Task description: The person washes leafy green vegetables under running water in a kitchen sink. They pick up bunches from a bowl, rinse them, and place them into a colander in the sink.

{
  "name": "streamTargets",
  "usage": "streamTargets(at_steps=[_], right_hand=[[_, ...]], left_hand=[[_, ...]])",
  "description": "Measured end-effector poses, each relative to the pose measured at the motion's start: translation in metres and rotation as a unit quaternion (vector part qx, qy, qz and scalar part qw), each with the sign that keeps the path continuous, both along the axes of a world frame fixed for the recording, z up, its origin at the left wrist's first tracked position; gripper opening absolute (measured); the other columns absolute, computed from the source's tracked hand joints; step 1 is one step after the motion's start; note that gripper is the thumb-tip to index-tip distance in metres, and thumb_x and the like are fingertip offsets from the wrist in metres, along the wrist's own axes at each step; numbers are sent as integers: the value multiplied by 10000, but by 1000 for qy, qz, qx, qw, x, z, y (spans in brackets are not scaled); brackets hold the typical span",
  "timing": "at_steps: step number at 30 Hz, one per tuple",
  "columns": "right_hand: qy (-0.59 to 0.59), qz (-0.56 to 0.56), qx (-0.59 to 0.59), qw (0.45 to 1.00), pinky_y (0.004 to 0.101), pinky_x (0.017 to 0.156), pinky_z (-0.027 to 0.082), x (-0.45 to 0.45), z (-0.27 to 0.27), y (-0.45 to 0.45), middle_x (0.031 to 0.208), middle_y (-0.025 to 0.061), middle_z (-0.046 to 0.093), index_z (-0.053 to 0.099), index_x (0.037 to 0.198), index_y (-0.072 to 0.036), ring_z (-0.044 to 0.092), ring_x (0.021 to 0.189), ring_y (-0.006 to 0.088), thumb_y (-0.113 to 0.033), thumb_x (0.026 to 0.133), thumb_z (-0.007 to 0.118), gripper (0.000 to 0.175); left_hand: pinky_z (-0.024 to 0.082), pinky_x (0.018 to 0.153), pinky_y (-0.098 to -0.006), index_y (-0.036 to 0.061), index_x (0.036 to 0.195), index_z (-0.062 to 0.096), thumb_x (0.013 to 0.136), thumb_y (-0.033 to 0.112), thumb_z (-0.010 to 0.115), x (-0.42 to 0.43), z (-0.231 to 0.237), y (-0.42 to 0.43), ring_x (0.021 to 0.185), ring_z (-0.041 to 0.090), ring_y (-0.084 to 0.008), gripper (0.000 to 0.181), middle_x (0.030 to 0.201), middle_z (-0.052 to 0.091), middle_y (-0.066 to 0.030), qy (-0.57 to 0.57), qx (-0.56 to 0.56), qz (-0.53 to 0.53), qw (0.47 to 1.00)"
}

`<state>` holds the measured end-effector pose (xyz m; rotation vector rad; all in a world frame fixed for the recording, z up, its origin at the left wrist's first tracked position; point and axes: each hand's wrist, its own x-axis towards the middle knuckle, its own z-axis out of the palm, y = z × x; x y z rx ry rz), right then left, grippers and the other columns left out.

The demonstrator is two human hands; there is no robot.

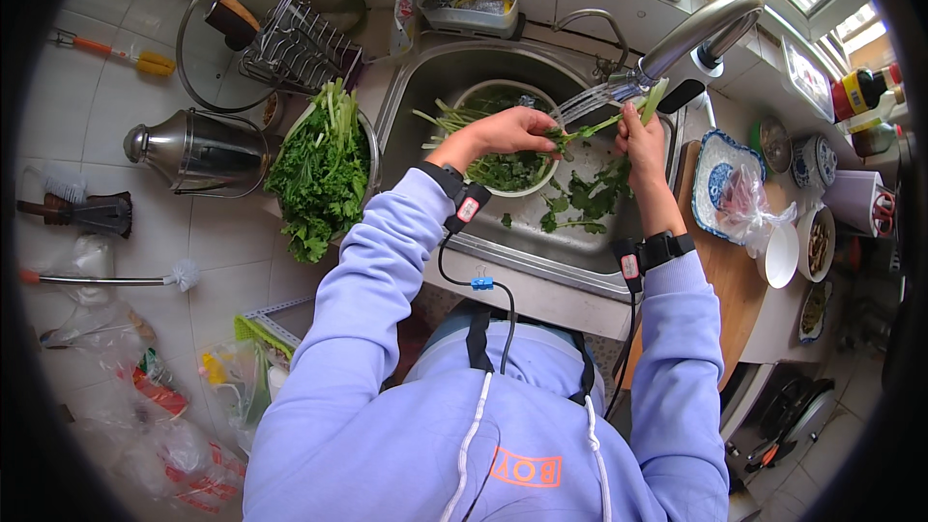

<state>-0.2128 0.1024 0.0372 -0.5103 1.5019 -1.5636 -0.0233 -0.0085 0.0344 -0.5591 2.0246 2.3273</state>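
My right hand [641, 141] grips the pale stem end of a leafy green vegetable stalk [602, 128], whose thick base sticks up past my fingers. At the stalk's leafy end, my left hand [511, 132] pinches the leaves between thumb and fingers, above a white basin [545, 185]. Water and more leafy stalks [453, 118] fill the basin, several stems poking over its left side. Loose green leaves [591, 196] lie on the floor of the stainless steel sink [522, 221] under my right hand. Streams of water run from the faucet [667, 51] beside the stalk.
A bowl heaped with leafy greens [319, 174] stands left of the sink. A wooden cutting board [739, 290] and a blue-and-white dish [707, 185] holding a plastic bag are at the right. Behind the greens are a wire rack [297, 43] and a glass lid [190, 51].
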Motion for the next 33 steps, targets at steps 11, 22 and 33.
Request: streamTargets(at_steps=[11, 22, 33], right_hand=[[37, -43, -70, 996, 181, 368, 279, -1, 4, 10, 596, -20, 410, 432, 848, -58, 338, 412, 42, -232, 872, 487, 184], [125, -46, -120, 984, 184, 426, 330, 15, 18, 29, 632, -11, 460, 465, 880, -56, 416, 486, 56, -203, 878, 482, 148], [550, 215, -186, 785, 333, 539, 450, 55, 21, 74, 698, 95, 539, 492, 889, -44, 556, 618, 275, 49, 643, 525, 265]], left_hand=[[382, 624, -182, 37, 821, 584, 759, 129, 639, -13, -10, 1, 699, 474, -30, 124, 741, 541, 30, -32, -140, 99, 985], [397, 386, -164, 78, 859, 534, 849, 382, 491, 1, -25, 7, 431, 484, -37, 308, 564, 517, 27, -101, -26, 269, 957], [477, 729, -346, 92, 1047, 444, 817, 153, 572, -5, -31, 32, 944, 568, -180, 271, 987, 572, -71, 24, 295, 323, 899]])
